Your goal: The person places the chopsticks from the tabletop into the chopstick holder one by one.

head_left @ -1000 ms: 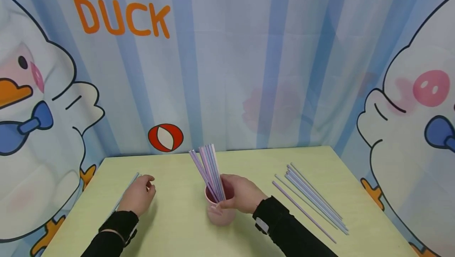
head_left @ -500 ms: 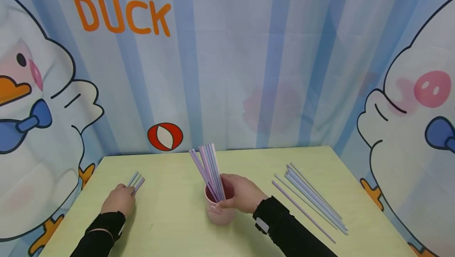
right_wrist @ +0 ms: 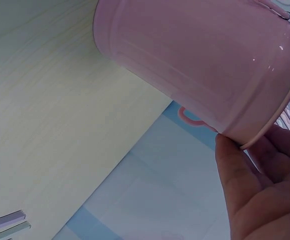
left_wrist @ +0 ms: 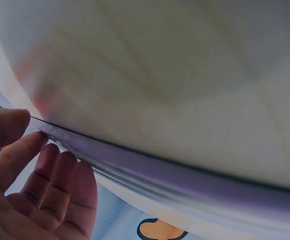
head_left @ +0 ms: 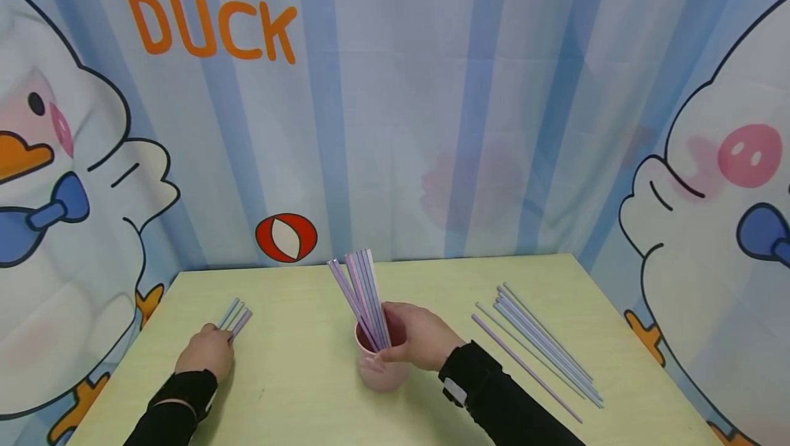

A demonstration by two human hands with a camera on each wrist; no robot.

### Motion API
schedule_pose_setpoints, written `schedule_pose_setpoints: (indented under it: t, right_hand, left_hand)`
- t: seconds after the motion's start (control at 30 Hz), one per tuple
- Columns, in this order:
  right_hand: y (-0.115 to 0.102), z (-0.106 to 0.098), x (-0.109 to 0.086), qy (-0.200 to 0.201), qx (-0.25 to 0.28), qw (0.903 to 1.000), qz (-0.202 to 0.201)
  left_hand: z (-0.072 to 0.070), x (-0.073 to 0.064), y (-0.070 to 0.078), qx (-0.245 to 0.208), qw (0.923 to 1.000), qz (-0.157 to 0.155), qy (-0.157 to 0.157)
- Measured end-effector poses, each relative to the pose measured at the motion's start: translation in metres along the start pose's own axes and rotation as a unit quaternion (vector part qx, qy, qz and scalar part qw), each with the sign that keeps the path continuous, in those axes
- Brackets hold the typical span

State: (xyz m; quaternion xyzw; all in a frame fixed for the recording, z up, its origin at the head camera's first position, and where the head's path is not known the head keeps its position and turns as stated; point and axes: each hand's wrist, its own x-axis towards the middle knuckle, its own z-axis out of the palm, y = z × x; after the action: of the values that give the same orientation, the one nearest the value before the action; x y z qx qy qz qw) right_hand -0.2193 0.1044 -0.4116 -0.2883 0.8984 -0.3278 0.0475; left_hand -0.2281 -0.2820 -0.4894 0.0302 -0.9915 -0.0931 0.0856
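A small pink bucket (head_left: 382, 372) stands upright on the table, with a bundle of purple and pale drinking straws (head_left: 365, 298) leaning in it. My right hand (head_left: 424, 336) grips its rim, and the right wrist view shows the thumb on the outer wall and the other fingers curling over the edge. At the left, my left hand (head_left: 205, 352) holds several blue and lilac straws (head_left: 236, 317) close to the tabletop, their far ends sticking out past the fingers. In the left wrist view, thumb and forefinger meet at a purple straw (left_wrist: 135, 157); the other fingertips curl beside the straws.
More straws (head_left: 546, 346) lie spread on the right side of the pale yellow table (head_left: 308, 405), one lilac straw (head_left: 524, 367) apart from the others. A striped cloth backdrop (head_left: 407, 123) printed with cartoon ducks hangs behind the table and at both sides.
My left hand has drawn back leftward and nearer, from over the straws to a hold on them, so their far ends now show. The right hand and bucket have not moved.
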Motion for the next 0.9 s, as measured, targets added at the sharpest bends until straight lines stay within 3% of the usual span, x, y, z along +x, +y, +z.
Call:
schedule_pose_setpoints:
  t: [0.27,0.7,0.9]
  right_hand:
    - [0.000,0.000,-0.001,0.002,-0.003,1.0000,0.003]
    - [0.003,0.000,0.000,0.004,0.000,1.0000,-0.005]
    - [0.001,0.000,0.000,0.004,0.002,1.0000,-0.002]
  left_hand:
    - [-0.001,0.000,0.005,0.003,0.9999,0.010,-0.003]
    - [-0.004,0.000,0.021,-0.018,0.9987,0.021,-0.043]
    - [-0.001,-0.002,0.026,-0.024,0.9983,0.035,-0.039]
